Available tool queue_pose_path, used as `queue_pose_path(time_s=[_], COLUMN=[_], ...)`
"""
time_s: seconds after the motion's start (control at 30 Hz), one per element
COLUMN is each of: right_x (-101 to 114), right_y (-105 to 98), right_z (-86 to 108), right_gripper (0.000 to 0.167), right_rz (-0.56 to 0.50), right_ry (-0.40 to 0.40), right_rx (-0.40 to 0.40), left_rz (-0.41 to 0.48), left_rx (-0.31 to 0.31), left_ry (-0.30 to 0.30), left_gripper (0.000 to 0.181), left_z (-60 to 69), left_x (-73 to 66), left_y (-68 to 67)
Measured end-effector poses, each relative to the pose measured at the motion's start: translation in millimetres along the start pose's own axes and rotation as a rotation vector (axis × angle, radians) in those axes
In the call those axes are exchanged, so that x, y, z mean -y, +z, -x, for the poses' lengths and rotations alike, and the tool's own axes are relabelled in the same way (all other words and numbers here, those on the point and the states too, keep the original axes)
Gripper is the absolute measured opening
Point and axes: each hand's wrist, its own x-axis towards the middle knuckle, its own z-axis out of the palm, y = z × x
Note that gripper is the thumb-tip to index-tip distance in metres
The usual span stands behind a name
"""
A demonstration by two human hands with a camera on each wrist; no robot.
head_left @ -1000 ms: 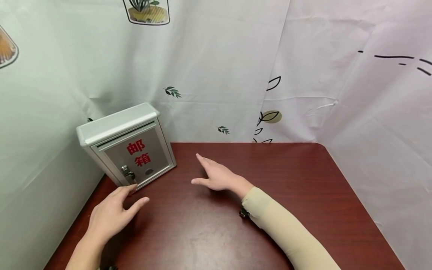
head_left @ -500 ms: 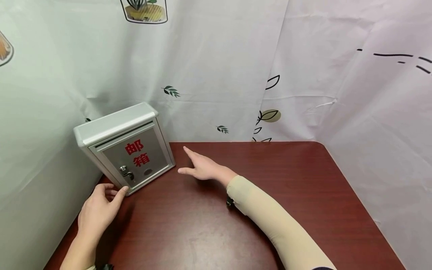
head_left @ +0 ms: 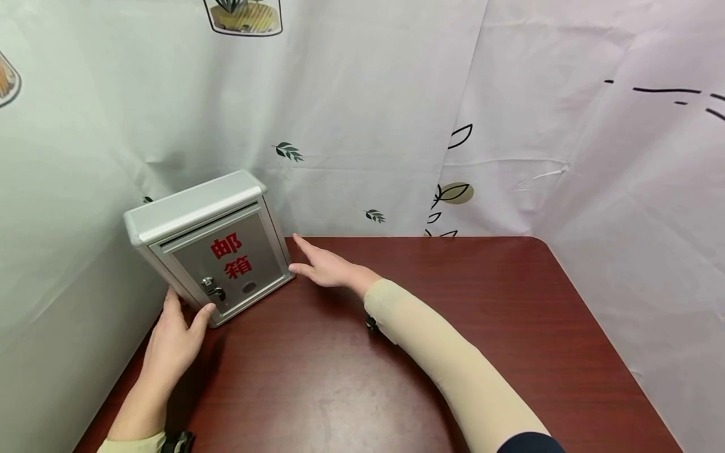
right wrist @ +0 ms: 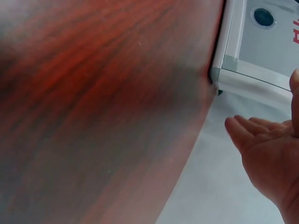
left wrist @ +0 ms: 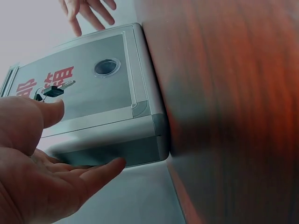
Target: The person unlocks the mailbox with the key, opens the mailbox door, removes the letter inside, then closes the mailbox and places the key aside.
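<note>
"As the metal box (head_left: 195, 251) stands upright at the far left of the table (head_left: 317, 377), front turned toward near right, what step do you log?"

"Bracketing it from both sides, I'd judge. Left hand (head_left: 178, 333) spread along its left side, thumb by the near bottom corner. Right hand (head_left: 328, 267) spread too, just beside the right side, thumb toward the lower corner there."

"Any grip?"

"None that I can see. Right wrist view suggests a gap at the fingers; whether the left fingers touch, can't tell."

"Next move?"

"Probably calls for bringing both palms in level, low on the sides, so that pressure comes evenly and nothing skews. Smooth metal; likely to slip under a light press."

"Snags?"

"Keys (left wrist: 53, 91) hang at the lock (head_left: 207, 282) on the front. Best to keep the left thumb clear."
</note>
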Motion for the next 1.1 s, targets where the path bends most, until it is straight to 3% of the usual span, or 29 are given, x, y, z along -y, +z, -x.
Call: queue_pose_path(time_s=[0.13,0.27,0.63,0.97,1.1], right_x=[3.2,9.0,18.3,23.5,22.9], right_y=[-0.8,-1.0,3.2,8.2,10.6], right_z=[-7.4,-15.0,-24.1,-26.4,-26.8], right_gripper=[0.083,0.081,0.073,0.065,0.064], right_rz=[-0.082,-0.131,-0.074,0.016,0.064], right_ry=[-0.008,-0.035,-0.034,0.008,0.021], right_rx=[0.013,0.005,-0.036,-0.135,-0.167], left_rz=[0.028,0.05,0.07,0.051,0.043], left_rx=[-0.005,-0.046,-0.103,-0.08,-0.092], left_ry=[-0.009,0.002,0.04,-0.027,-0.022], left_gripper=[0.09,0.083,0.081,0.078,0.077], left_z=[-2.2,-2.7,-4.2,-9.2,-9.3], left_x=[-1.2,-1.2,-0.3,-2.3,-1.3], left_y=[1.0,2.5,7.3,7.5,7.3])
